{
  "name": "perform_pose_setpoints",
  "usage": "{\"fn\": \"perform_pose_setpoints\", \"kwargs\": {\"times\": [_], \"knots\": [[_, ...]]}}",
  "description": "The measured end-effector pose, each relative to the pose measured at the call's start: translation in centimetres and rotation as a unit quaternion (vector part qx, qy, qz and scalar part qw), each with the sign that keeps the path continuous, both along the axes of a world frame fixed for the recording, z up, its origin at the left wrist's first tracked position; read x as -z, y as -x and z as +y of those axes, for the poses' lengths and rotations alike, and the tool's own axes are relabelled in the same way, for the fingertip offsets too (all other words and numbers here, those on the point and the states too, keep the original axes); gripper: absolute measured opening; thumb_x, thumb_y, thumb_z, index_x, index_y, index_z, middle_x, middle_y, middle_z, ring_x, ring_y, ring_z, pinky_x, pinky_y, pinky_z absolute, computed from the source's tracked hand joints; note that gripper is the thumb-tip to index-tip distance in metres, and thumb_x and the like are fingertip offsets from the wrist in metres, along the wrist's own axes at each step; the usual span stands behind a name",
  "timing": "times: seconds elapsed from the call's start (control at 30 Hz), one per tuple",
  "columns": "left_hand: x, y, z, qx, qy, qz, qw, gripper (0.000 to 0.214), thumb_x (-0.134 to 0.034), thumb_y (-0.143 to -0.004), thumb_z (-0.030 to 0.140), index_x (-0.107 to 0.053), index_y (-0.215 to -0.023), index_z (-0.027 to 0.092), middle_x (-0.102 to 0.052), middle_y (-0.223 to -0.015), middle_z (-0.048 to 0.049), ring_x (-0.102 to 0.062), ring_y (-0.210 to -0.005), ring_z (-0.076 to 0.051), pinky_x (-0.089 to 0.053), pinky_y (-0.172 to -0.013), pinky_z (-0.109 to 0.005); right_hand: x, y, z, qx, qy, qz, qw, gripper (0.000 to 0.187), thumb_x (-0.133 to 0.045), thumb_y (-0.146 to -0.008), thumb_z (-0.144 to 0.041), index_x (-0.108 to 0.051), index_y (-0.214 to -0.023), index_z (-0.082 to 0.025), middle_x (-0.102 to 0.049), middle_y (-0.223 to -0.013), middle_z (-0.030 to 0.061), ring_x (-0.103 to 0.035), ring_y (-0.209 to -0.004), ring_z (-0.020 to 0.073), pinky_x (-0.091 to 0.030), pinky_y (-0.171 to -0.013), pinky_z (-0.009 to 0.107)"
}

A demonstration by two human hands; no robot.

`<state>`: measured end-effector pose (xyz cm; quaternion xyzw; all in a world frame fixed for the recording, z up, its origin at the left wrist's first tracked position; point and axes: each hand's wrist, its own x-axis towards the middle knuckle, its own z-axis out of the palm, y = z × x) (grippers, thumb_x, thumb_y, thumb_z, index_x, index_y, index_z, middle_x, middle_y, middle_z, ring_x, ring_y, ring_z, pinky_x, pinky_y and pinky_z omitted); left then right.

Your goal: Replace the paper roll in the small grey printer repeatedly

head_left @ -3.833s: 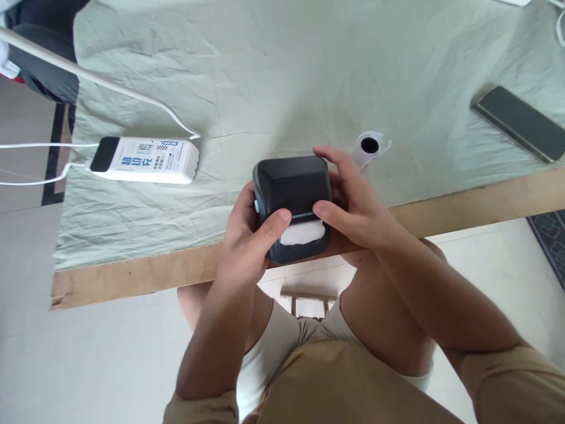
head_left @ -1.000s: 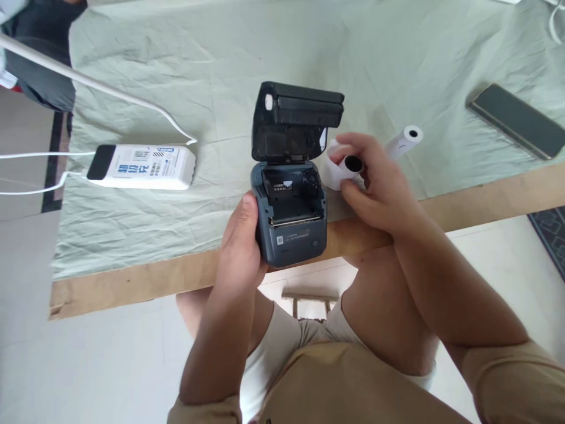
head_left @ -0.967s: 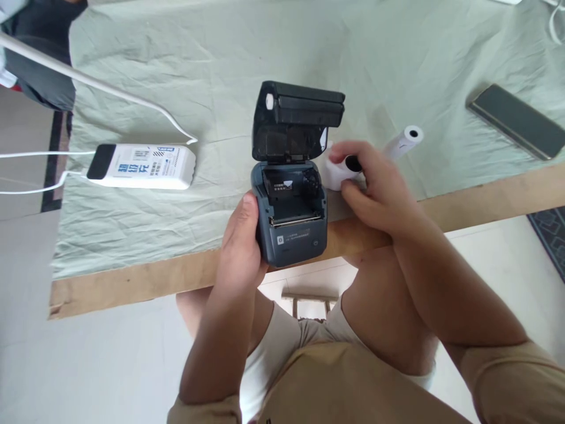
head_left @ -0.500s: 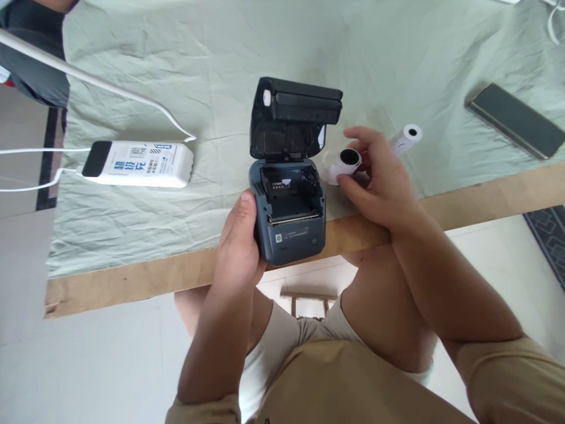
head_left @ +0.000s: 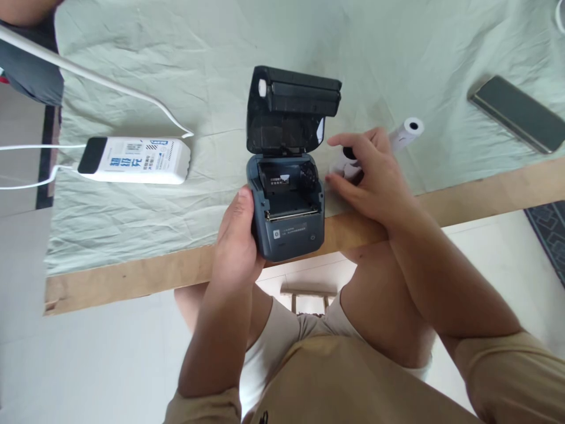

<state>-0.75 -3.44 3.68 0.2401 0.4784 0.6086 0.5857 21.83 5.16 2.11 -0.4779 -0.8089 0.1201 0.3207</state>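
My left hand (head_left: 238, 235) is closed round the left side of a dark blue-grey label printer (head_left: 293, 235) at the table edge. Its black lid (head_left: 289, 106) stands raised, and no roll shows in its compartment. To the right of the printer, a white paper roll (head_left: 352, 171) with a dark core lies on the cloth. Over this roll, my right hand (head_left: 368, 168) has its thumb and index finger stretched apart and hides much of it. A second, narrower white paper roll (head_left: 405, 134) lies just beyond that hand.
A white power strip (head_left: 141, 160) with a black end and white cables lies at left. At far right rests a dark smartphone (head_left: 521, 112). Pale green cloth (head_left: 212, 53) covers the table, leaving a wooden front edge (head_left: 132, 282). Part of another person shows at top left.
My right hand has moved slightly left over the paper roll, its index finger reaching out and covering more of the roll. My left hand still holds the printer with its lid up.
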Motion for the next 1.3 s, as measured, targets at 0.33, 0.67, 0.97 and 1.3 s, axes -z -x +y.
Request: {"fn": "perform_pose_setpoints", "kwargs": {"times": [0.33,0.67,0.97,1.3], "knots": [[0.1,0.7,-0.3,0.056,-0.065,0.030,0.996,0.033,-0.082,-0.094,0.051,-0.078,-0.108,0.022,-0.083,-0.100,-0.0056,-0.080,-0.115,-0.029,-0.068,-0.092,-0.036,-3.9,4.2,-4.0,-0.115,-0.071,0.232,0.963,0.043,-0.074,-0.090,-0.017,-0.057,-0.124,-0.036,-0.076,-0.121,-0.0025,-0.078,-0.110,0.0195,-0.066,-0.091,0.039],[-0.1,0.7,-0.5,0.069,-0.060,0.049,0.995,0.034,-0.077,-0.097,0.053,-0.077,-0.114,0.023,-0.082,-0.113,-0.0073,-0.077,-0.120,-0.031,-0.067,-0.093,-0.039,-3.8,5.5,-3.0,-0.097,-0.104,0.087,0.986,0.020,-0.057,-0.095,-0.017,-0.067,-0.088,-0.033,-0.084,-0.111,-0.0022,-0.078,-0.099,0.0219,-0.064,-0.089,0.046],[-0.2,0.6,-0.3,0.066,-0.081,0.017,0.994,0.039,-0.082,-0.089,0.049,-0.072,-0.118,0.025,-0.082,-0.114,-0.0069,-0.076,-0.124,-0.033,-0.066,-0.095,-0.040,-3.0,5.3,-3.9,-0.194,-0.098,0.089,0.972,0.021,-0.058,-0.092,-0.014,-0.067,-0.090,-0.034,-0.081,-0.097,-0.0045,-0.077,-0.095,0.0213,-0.057,-0.082,0.044],[0.2,1.4,-0.6,0.097,-0.085,0.093,0.987,0.055,-0.096,-0.079,0.030,-0.069,-0.128,0.026,-0.080,-0.118,-0.0051,-0.078,-0.109,-0.027,-0.066,-0.093,-0.036,-2.5,4.6,-3.7,-0.225,-0.121,0.130,0.958,0.011,-0.063,-0.098,-0.044,-0.066,-0.103,-0.035,-0.079,-0.100,-0.0009,-0.076,-0.096,0.0238,-0.060,-0.085,0.048]]}}
